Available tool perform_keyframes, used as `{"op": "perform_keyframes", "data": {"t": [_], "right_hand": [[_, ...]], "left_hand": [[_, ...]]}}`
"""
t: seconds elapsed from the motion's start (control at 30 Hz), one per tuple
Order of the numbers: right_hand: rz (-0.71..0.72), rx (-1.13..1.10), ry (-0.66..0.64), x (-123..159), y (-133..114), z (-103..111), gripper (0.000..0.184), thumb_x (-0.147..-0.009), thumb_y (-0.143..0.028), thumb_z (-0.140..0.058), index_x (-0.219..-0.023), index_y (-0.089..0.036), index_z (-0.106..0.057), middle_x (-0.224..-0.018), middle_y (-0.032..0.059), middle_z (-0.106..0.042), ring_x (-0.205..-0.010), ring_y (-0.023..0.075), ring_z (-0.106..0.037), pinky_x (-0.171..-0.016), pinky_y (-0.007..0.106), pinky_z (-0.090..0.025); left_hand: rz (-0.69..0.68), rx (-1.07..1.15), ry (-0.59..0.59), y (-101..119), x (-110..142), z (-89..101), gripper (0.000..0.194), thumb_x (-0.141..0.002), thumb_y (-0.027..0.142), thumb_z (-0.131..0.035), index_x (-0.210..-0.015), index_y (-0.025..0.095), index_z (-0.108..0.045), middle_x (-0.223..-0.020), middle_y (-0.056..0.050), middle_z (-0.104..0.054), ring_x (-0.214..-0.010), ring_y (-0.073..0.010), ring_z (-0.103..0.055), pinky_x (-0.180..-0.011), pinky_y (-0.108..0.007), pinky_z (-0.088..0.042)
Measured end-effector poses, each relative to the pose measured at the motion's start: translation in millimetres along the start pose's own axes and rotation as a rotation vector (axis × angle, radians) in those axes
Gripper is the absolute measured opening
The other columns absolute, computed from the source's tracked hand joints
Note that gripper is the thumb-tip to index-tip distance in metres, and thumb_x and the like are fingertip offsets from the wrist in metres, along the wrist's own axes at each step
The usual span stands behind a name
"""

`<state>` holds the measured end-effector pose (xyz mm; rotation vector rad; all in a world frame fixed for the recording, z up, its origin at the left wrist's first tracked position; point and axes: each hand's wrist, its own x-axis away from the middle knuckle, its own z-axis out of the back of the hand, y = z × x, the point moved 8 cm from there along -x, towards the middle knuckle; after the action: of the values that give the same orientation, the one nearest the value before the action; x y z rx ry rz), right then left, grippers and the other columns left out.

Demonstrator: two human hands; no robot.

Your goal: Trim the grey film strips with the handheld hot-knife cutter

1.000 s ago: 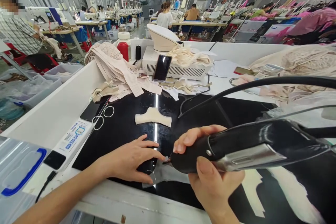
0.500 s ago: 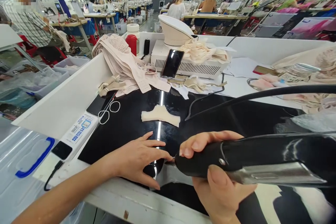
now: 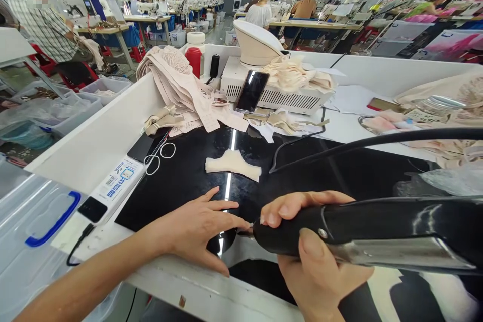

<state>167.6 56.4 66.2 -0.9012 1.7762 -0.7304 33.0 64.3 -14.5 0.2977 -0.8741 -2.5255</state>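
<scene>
Black handheld tool [image 3: 385,219], in the head view, points its tip towards nine o'clock, gripped by the right hand [image 3: 319,269]; the left hand [image 3: 194,226] is open, fingers spread, index fingertip at the tip. At twelve o'clock, past a strip of black sheet [image 3: 177,181], lies a cream piece [image 3: 232,162]; the worktop [image 3: 175,279] edge runs close at six, the cable [image 3: 422,135] arcs at one.

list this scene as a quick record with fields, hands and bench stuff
left hand: left hand spread low over the bench, index fingertip at the tool's tip
right hand: right hand wrapped around black handheld tool
on black surface: black surface bears cream cut piece, lying flat
behind: dark phone tilted against white vented box
</scene>
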Motion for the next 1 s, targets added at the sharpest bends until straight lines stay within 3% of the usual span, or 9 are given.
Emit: {"op": "perform_keyframes", "data": {"t": [0.6, 1.0], "right_hand": [[-0.123, -0.077, -0.075, 18, -3, -13, 0.031, -0.086, -0.039, -0.076, -0.11, -0.03, -0.06, -0.079, -0.0043, -0.062, -0.062, 0.0142, -0.058, -0.056, 0.032, -0.052], [-0.104, -0.065, -0.091, 20, -4, -19, 0.031, -0.085, -0.04, -0.075, -0.11, -0.031, -0.06, -0.075, -0.0034, -0.06, -0.057, 0.0146, -0.054, -0.052, 0.032, -0.05]], "left_hand": [[0.002, 0.032, -0.003, 2, 0, -0.7, 0.077, -0.082, 0.048, -0.077, -0.149, 0.029, -0.042, -0.147, -0.003, -0.058, -0.15, -0.0287, -0.033, -0.125, -0.055, 0.005], [-0.023, -0.006, 0.023, 3, 0, -0.4, 0.068, -0.081, 0.047, -0.078, -0.139, 0.027, -0.051, -0.144, -0.005, -0.059, -0.149, -0.0297, -0.034, -0.125, -0.057, 0.0]]}}
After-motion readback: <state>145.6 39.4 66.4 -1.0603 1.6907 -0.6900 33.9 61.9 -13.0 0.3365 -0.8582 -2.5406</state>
